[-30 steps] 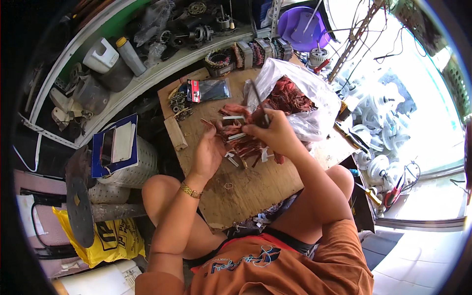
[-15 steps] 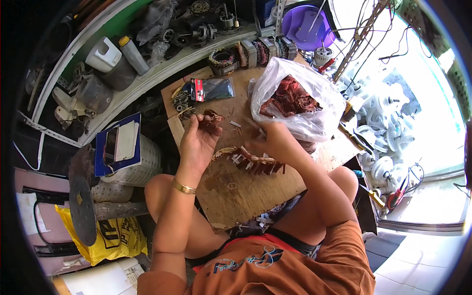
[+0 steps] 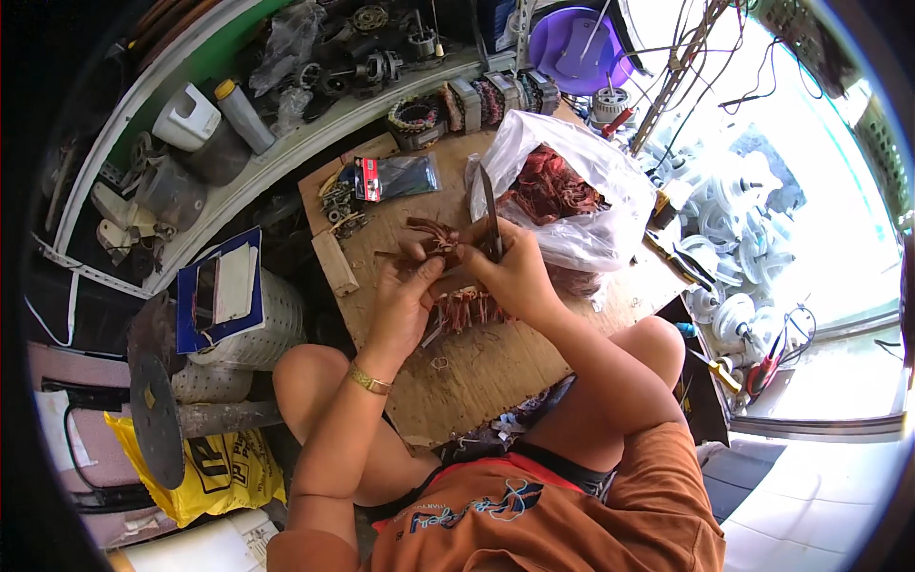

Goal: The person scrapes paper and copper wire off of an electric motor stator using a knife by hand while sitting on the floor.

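Observation:
My left hand is closed on a small bundle of reddish copper wire. My right hand grips a long dark flat blade-like tool pointing upward, with my thumb against the wire bundle. Just below both hands, a row of cut copper coils with pale strips lies on the plywood board. A white plastic bag, holding tangled copper wire, sits to the right of the tool. Above my left hand is a packet with a red label, beside small metal parts.
Wound motor stators line the board's back. A shelf of parts curves along the back left. A blue clipboard rests on a perforated drum at left. Pliers, hanging wires and white plastic parts are at right.
Half a second ago my hands were apart, with the wire bundle farther left; now they have come together over the coils. The blade stands more clearly upright in my right hand.

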Demonstrator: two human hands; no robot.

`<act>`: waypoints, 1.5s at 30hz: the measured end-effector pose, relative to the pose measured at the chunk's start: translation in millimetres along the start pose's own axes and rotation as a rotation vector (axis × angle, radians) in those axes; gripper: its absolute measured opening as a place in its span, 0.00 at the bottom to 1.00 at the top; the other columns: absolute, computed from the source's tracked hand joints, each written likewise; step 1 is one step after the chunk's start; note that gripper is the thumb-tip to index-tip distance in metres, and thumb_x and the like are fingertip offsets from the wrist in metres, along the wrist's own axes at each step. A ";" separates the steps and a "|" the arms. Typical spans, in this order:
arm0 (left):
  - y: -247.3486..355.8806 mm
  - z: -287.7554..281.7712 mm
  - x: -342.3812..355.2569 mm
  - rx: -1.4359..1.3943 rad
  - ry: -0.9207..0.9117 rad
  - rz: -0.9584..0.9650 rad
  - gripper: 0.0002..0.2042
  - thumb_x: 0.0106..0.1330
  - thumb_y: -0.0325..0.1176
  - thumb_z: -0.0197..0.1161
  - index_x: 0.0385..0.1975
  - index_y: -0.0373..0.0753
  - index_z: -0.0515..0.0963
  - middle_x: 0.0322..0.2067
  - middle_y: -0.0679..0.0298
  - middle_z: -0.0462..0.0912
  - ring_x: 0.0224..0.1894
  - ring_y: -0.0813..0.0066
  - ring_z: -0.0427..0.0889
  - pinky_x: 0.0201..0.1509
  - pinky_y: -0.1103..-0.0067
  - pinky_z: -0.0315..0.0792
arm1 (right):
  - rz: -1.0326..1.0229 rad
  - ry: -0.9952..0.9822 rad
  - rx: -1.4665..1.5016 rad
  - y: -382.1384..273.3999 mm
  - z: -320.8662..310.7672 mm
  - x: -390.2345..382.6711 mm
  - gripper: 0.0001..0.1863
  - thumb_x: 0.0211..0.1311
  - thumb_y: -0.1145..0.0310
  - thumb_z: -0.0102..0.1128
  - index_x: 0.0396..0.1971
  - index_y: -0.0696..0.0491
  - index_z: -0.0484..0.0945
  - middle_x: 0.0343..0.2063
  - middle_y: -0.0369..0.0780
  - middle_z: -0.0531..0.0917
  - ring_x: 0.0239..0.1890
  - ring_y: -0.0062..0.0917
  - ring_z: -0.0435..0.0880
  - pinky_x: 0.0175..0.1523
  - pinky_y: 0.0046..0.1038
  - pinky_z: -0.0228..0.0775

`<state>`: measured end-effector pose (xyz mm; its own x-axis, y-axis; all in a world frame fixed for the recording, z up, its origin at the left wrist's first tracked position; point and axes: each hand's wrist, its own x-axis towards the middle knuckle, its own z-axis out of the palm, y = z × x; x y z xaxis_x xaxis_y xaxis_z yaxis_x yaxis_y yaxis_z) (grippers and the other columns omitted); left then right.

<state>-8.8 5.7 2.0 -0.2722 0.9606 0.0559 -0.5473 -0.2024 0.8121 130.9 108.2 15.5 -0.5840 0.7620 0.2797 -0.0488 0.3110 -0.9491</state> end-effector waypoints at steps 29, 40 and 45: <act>-11.7 -6.2 4.4 0.731 0.211 0.393 0.07 0.63 0.19 0.62 0.39 0.33 0.74 0.36 0.66 0.80 0.39 0.83 0.77 0.45 0.81 0.73 | -0.360 0.072 -0.570 -1.4 6.2 -4.3 0.17 0.44 0.68 0.72 0.36 0.51 0.79 0.42 0.42 0.75 0.36 0.41 0.82 0.37 0.40 0.75; -17.9 -9.1 10.3 0.721 0.284 0.247 0.07 0.63 0.22 0.65 0.38 0.35 0.75 0.34 0.66 0.80 0.34 0.81 0.78 0.44 0.82 0.73 | -0.252 -0.042 -0.571 8.0 -3.5 -4.6 0.18 0.51 0.68 0.65 0.41 0.56 0.71 0.44 0.48 0.71 0.35 0.49 0.79 0.37 0.45 0.73; -22.5 -38.6 13.4 0.437 0.322 0.191 0.08 0.64 0.20 0.64 0.36 0.39 0.72 0.38 0.64 0.81 0.41 0.77 0.81 0.48 0.78 0.78 | -0.143 0.130 -0.431 19.2 4.0 6.9 0.21 0.57 0.68 0.65 0.49 0.57 0.70 0.48 0.51 0.74 0.49 0.51 0.75 0.49 0.44 0.71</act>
<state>-30.7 15.8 -38.0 -0.5987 0.7945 0.1012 -0.1052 -0.2033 0.9735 122.7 117.2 -1.4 -0.4879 0.7509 0.4450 0.2359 0.6043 -0.7610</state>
